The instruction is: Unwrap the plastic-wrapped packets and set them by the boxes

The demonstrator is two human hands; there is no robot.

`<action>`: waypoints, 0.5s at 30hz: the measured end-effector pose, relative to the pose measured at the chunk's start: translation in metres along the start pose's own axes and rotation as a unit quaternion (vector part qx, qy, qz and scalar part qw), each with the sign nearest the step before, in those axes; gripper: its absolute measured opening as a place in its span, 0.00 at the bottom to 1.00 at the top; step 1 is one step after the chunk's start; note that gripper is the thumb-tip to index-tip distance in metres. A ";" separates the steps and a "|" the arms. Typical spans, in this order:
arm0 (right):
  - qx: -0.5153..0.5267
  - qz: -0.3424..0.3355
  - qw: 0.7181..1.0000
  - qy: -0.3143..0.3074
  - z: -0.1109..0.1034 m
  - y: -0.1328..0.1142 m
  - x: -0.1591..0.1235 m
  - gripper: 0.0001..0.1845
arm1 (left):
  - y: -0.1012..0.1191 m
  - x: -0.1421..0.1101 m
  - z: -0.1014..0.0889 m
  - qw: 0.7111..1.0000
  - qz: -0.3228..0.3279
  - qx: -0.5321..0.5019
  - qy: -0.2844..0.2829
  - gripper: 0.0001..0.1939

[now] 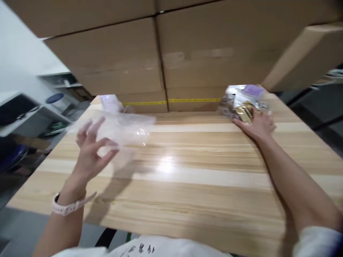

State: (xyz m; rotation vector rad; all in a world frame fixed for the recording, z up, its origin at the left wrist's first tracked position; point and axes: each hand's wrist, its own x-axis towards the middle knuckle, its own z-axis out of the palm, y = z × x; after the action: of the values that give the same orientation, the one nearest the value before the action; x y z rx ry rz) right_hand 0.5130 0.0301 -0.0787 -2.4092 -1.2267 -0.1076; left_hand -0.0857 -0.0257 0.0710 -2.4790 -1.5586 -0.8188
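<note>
My left hand [92,151] pinches the near edge of a clear plastic bag [131,128] between thumb and forefinger. The other fingers are raised and a little blurred. The thin bag hangs over the left half of the wooden table. At the far right, my right hand [258,125] reaches into a pile of small packets. Its thumb and forefinger lie on either side of a gold foil packet [244,111]. Silver packets [239,98] and a purple packet [253,91] lie behind it in the pile. My palm hides part of the pile.
Large cardboard boxes [107,60] stand along the table's back edge. A yellow measuring tape [193,100] runs along their base. Pale purple packaging [110,102] lies at the back left of the wooden table [187,200]. Shelves [24,110] and a blue stool [55,98] are off to the left.
</note>
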 end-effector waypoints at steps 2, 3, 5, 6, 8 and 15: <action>-0.007 0.016 1.000 -0.016 0.004 0.002 0.002 0.52 | -0.043 0.002 -0.018 0.994 -0.074 0.011 0.080 0.13; -0.009 0.022 0.999 -0.025 0.006 0.003 0.003 0.52 | -0.066 0.006 -0.023 0.986 -0.105 0.011 0.126 0.15; -0.016 0.019 0.999 -0.029 0.008 0.004 0.003 0.52 | -0.109 0.018 -0.020 0.970 -0.174 0.015 0.170 0.17; -0.018 0.018 0.999 -0.028 0.008 0.004 0.002 0.52 | -0.127 0.026 -0.013 0.966 -0.206 0.007 0.156 0.19; -0.025 0.017 0.999 -0.025 0.007 0.003 0.001 0.53 | -0.150 0.040 0.008 0.959 -0.261 -0.021 0.113 0.24; -0.014 0.022 0.999 -0.041 -0.003 -0.004 -0.001 0.55 | -0.129 0.058 0.029 0.920 -0.341 0.035 -0.188 0.41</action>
State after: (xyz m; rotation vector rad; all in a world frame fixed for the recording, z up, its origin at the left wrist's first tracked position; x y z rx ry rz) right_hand 0.5100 0.0301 -0.0744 -2.4843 -1.2157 -0.0117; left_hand -0.1669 0.0919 0.0497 -2.1141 -2.6018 -0.3172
